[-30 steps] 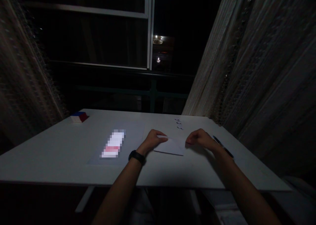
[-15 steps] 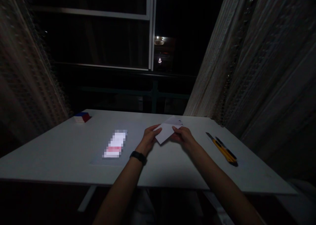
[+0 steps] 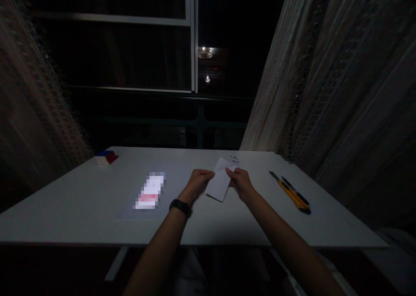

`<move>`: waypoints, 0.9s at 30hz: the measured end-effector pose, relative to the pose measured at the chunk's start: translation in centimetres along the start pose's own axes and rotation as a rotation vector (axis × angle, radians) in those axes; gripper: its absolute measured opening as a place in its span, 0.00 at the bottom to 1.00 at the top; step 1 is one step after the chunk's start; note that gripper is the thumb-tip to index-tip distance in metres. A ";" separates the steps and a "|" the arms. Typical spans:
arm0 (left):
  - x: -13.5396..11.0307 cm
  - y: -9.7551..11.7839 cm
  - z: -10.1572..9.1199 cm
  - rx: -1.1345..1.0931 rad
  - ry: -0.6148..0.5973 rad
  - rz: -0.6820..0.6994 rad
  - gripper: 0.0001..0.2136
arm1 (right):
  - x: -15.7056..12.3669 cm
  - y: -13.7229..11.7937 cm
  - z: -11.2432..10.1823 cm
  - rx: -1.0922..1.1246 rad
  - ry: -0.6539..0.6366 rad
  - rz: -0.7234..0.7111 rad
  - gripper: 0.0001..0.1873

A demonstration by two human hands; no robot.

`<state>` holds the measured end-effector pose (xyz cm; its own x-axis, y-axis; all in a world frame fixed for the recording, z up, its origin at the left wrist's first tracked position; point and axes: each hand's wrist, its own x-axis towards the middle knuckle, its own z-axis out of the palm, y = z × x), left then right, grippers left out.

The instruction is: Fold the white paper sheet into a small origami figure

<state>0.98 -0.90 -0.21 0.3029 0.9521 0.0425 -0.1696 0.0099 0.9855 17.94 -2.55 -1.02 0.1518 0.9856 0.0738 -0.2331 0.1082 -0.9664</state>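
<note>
A folded sheet of white paper (image 3: 219, 185) is held between my two hands above the table. My left hand (image 3: 199, 183) pinches its left edge, thumb on top. On the right edge, my right hand (image 3: 239, 180) grips it, also with the thumb uppermost; the fingers beneath are partly hidden. The paper slants, its lower end pointing toward me and its upper part showing a crease. Just beyond my right hand, small dark marks (image 3: 234, 159) show; I cannot tell what they are.
A lit phone (image 3: 150, 191) with a blurred screen lies on a pale sheet (image 3: 125, 211) at left. Farther back sits a blue, red and white block (image 3: 106, 157). A yellow utility knife (image 3: 290, 195) and a dark pen (image 3: 295, 190) lie at right on the white table (image 3: 81, 226). Curtains flank the window.
The folded paper has turned in my hands, so its lower end now points more toward me and shows a longer face. Both hands still hold it. The view has shifted slightly.
</note>
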 end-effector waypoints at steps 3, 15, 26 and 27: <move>-0.2 -0.2 0.3 0.071 -0.164 -0.037 0.11 | 0.3 0.0 -0.4 -0.074 0.092 -0.135 0.19; -0.2 -0.5 0.6 0.153 -0.258 -0.105 0.11 | 0.6 -0.1 -1.1 -0.328 0.236 -0.323 0.21; 0.2 -1.2 0.6 0.110 -0.203 -0.029 0.14 | 0.2 -0.2 -0.8 -0.326 0.251 -0.324 0.21; 0.2 -1.3 0.6 0.116 -0.204 -0.010 0.14 | 0.2 -0.2 -0.6 -0.301 0.239 -0.312 0.21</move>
<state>1.86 -0.89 -1.34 0.4897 0.8703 0.0531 -0.0600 -0.0271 0.9978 18.58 -2.48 -0.93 0.3945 0.8513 0.3460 0.1409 0.3161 -0.9382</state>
